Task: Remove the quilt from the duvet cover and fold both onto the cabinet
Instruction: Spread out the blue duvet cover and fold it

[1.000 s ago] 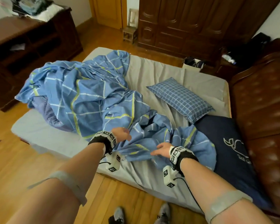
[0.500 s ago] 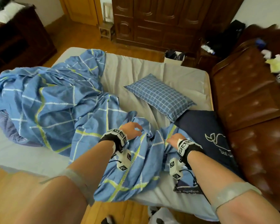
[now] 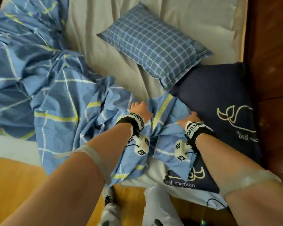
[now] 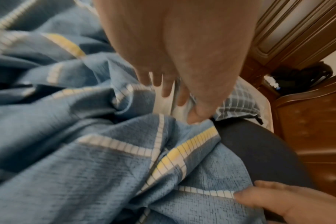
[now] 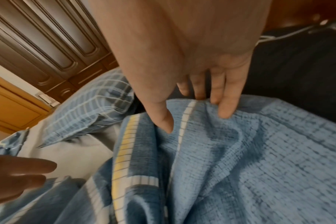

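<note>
Left hand (image 3: 140,110): laid on the near end of the duvet cover (image 3: 59,95), fingers (image 4: 164,86) roughly straight and reaching over the far edge of the cloth, thumb tip touching a fold; nothing clearly clasped. Right hand (image 3: 190,119): beside the left, at the cover's right-hand edge next to the navy pillow (image 3: 219,98); fingers (image 5: 223,106) extended and relaxed, tips pressing on the hem, thumb lying in a crease; cloth touched, not gripped.

Duvet cover: light blue woven cotton with a fine crosshatch texture, crossed by white stripes and yellow stripes in a wide check. Heavily rumpled, bunched in folds across the left half of the bed (image 3: 91,46), near corner spilling over the mattress edge toward the floor (image 3: 11,180). Quilt inside or apart: cannot tell.

Also on the bed: grey sheet, blue checked pillow (image 3: 153,44) lying diagonally, navy pillow with white whale-tail outline and script, touching the checked one at its corner. Brown wooden furniture (image 3: 271,79) at right. Wrist bands with black-and-white markers on both forearms.
</note>
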{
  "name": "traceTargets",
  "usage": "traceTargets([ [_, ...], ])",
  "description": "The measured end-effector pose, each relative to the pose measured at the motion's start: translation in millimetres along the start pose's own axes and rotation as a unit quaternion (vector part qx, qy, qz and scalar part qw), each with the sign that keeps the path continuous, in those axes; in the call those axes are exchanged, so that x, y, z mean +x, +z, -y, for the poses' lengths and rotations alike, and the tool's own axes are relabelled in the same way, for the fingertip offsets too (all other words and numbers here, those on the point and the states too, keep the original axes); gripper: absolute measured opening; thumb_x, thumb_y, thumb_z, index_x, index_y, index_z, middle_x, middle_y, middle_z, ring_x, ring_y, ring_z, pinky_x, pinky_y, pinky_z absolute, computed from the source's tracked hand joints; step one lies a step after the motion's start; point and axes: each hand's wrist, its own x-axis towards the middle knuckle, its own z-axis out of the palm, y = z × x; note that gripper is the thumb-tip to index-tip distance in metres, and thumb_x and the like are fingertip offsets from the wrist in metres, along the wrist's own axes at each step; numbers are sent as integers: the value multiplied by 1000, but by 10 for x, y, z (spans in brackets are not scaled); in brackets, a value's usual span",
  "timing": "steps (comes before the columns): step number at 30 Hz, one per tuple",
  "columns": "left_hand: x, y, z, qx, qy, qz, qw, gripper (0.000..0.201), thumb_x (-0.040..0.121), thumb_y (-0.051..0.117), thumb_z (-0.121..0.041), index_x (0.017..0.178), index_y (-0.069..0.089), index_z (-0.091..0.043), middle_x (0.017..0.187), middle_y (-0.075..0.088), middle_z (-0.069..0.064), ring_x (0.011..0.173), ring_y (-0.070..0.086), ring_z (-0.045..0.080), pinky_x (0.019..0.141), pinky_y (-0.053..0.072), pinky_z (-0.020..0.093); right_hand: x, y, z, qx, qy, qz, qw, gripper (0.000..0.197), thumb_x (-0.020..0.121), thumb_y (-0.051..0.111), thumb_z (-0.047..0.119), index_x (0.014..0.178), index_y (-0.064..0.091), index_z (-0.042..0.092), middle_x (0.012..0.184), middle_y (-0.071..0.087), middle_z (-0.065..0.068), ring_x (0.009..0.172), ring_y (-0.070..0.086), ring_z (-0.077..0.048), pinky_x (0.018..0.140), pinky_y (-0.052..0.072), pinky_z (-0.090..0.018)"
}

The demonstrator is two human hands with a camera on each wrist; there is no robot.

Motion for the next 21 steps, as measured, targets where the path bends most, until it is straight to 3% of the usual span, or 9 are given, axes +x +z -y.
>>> traceTargets([
  [2, 186, 154, -78, -14, -41, 1, 999, 76, 85, 66, -38, 148, 31, -12, 148, 36, 15, 138, 32, 37, 112, 31, 45, 128, 41, -168, 5, -20, -3, 1000, 56, 84, 68, 31, 135, 49, 16, 136, 55, -15, 124, 51, -39, 103, 45, -44],
  [5, 320, 370, -133, -55, -94, 69, 992, 97, 81, 74, -32, 153, 13, -12, 143, 43, 19, 127, 47, 41, 102, 44, 48, 183, 60, -397, -32, -32, -10, 999, 22, 92, 55, 15, 106, 70, 11, 115, 68, -15, 106, 63, -38, 86, 52, -36],
  [7, 294, 452, -142, -77, -102, 70, 989, 69, 90, 65, -30, 148, 34, -11, 132, 57, 15, 118, 57, 35, 99, 47, 42, 159, 24, -451, -27, -11, -11, 1000, 19, 91, 53, 11, 95, 71, 7, 109, 69, -16, 101, 65, -37, 79, 50, -35],
  [9, 242, 440, -113, -35, -51, 99, 993, 37, 102, 45, -28, 134, 57, -14, 132, 59, 10, 120, 57, 32, 100, 47, 38, 93, -47, -461, 5, 26, -6, 1000, 20, 92, 54, 13, 100, 70, 4, 111, 69, -18, 103, 65, -36, 78, 49, -35],
  [11, 57, 259, -146, -58, -37, 113, 991, 34, 102, 43, -24, 124, 65, -10, 124, 65, 12, 115, 61, 32, 95, 50, 37, 24, -130, -431, 41, 38, 1, 998, 27, 95, 52, 15, 115, 65, 0, 119, 65, -19, 109, 64, -35, 76, 51, -30],
  [14, -137, -206, -192, -146, -13, 18, 989, 25, 97, 51, -18, 96, 72, -6, 90, 72, 10, 88, 68, 29, 81, 53, 35, -177, -381, -251, 53, -15, 12, 998, 34, 99, 50, 14, 131, 55, 1, 130, 59, -16, 117, 59, -30, 60, 45, -18],
  [17, -410, -856, -276, -212, 1, -29, 977, 17, 91, 51, -12, 87, 67, -12, 87, 69, 6, 84, 64, 27, 76, 55, 35, -561, -857, 129, 73, -65, -52, 994, 32, 99, 44, 8, 123, 59, -5, 129, 59, -23, 120, 55, -38, 89, 47, -34],
  [19, -655, -1234, -282, -229, 12, -30, 973, 20, 88, 57, -14, 107, 64, -13, 110, 67, 9, 100, 65, 29, 86, 57, 41, -862, -1208, 405, 79, -122, -95, 985, 30, 98, 43, 5, 117, 62, -7, 126, 60, -26, 119, 55, -42, 94, 43, -40],
  [21, -850, -1520, -248, -234, 33, -45, 971, 50, 85, 71, -23, 130, 52, -18, 129, 56, 11, 111, 61, 30, 92, 54, 41, -1173, -1560, 656, 92, -185, -127, 970, 29, 97, 41, 4, 115, 63, -5, 125, 60, -27, 117, 55, -44, 93, 41, -41],
])
